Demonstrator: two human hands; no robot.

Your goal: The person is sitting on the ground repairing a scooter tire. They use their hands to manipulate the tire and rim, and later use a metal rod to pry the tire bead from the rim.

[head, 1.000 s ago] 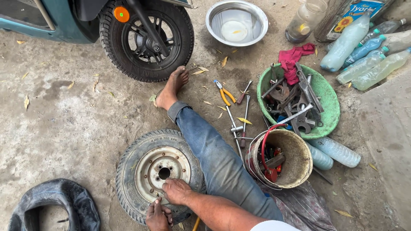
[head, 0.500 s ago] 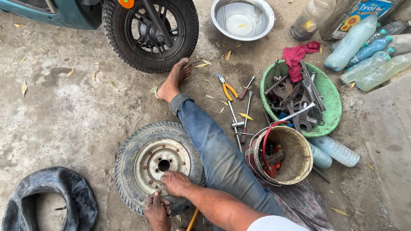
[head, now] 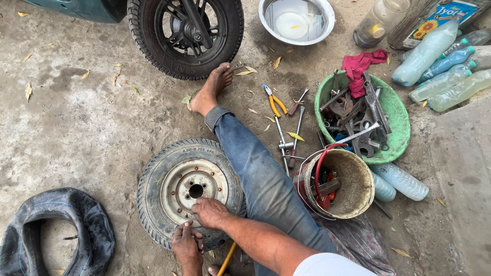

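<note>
A small wheel lies flat on the ground, a worn tyre (head: 153,199) on a pale metal rim (head: 179,186). My right hand (head: 209,212) rests on the rim's near edge with bent fingers. Just below it, my left hand (head: 185,243) grips the tyre's inner edge where it meets the rim. My right leg in jeans (head: 261,179) stretches past the wheel, bare foot (head: 210,89) toward a scooter's wheel (head: 186,33). A yellow-handled tool (head: 226,259) lies by my forearm.
A black inner tube (head: 30,225) lies at the lower left. Pliers (head: 273,99), screwdrivers and wrenches (head: 291,138) lie right of my leg. Beyond them are a bucket (head: 353,189), a green basin of tools (head: 396,115), plastic bottles (head: 440,66) and a metal bowl (head: 296,20).
The view has slid forward, so the scooter's wheel sits higher in frame. Both hands stay at the small wheel's near edge, and the left hand has drawn closer under the right.
</note>
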